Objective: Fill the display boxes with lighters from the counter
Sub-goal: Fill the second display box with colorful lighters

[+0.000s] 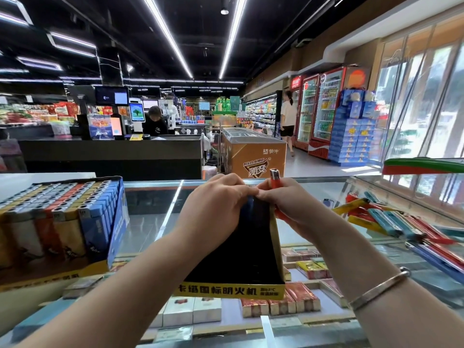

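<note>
Left hand (213, 209): pinching the empty display box's (236, 262) back flap.
Right hand (288, 204): gripping an orange lighter (275, 179), body mostly hidden.
Box label: "明火机" showing.

A glass-topped table (150, 222) carries everything here, and packs of goods show through the pane beneath. Near its middle stands an empty display box (233, 267), black inside with a yellow front strip, which serves as the landmark. Left of that box, close by, stands a full display box (62, 222) packed with upright lighters in blue, gold, orange and white. Right of the empty box, well apart, a loose heap of lighters (391, 222) lies flat on the glass: yellow, red, light blue.
</note>
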`<action>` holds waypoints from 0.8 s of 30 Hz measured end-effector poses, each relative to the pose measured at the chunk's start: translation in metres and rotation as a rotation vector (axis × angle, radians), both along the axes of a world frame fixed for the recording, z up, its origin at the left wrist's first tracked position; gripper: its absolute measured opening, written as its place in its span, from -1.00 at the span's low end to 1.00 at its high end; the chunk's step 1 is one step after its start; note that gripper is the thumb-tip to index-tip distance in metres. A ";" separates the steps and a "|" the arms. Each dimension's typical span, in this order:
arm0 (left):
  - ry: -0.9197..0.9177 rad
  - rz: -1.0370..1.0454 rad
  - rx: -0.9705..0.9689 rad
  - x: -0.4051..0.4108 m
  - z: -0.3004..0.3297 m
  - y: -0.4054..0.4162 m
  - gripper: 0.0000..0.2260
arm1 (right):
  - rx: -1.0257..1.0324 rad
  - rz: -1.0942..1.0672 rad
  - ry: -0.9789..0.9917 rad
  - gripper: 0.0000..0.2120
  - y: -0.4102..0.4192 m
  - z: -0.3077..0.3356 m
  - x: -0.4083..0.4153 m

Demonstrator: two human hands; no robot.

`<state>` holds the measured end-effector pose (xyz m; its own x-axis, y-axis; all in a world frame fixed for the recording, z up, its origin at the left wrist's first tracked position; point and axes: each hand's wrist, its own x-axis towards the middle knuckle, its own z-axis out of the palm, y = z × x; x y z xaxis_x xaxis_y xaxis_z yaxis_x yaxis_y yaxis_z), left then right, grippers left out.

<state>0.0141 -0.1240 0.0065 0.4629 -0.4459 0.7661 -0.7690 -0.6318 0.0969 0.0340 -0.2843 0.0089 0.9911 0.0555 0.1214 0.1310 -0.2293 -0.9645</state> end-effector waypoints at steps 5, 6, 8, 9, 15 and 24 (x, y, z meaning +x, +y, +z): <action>0.101 -0.001 -0.048 0.002 0.001 0.001 -0.75 | -0.019 0.002 0.012 -0.94 0.001 0.001 -0.001; 0.123 -0.001 -0.053 0.003 0.001 0.001 -0.76 | -0.018 0.001 0.013 -0.94 0.001 0.002 -0.002; 0.151 0.006 -0.054 0.004 0.000 0.002 -0.76 | -0.017 0.000 0.013 -0.94 0.001 0.002 -0.003; 0.158 0.013 -0.053 0.005 -0.001 0.002 -0.76 | -0.019 -0.001 0.013 -0.94 0.001 0.002 -0.002; 0.053 0.081 -0.049 0.007 -0.005 0.000 -0.86 | -0.015 -0.014 0.016 -0.93 0.002 0.002 -0.002; 0.295 0.099 0.074 0.008 0.000 0.009 -0.69 | 0.005 0.006 0.002 -0.89 0.003 0.004 -0.008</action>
<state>0.0217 -0.1153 0.0067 0.7039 -0.4373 0.5597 -0.6493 -0.7156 0.2575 0.0263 -0.2808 0.0133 0.9910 0.0610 0.1192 0.1300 -0.2240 -0.9659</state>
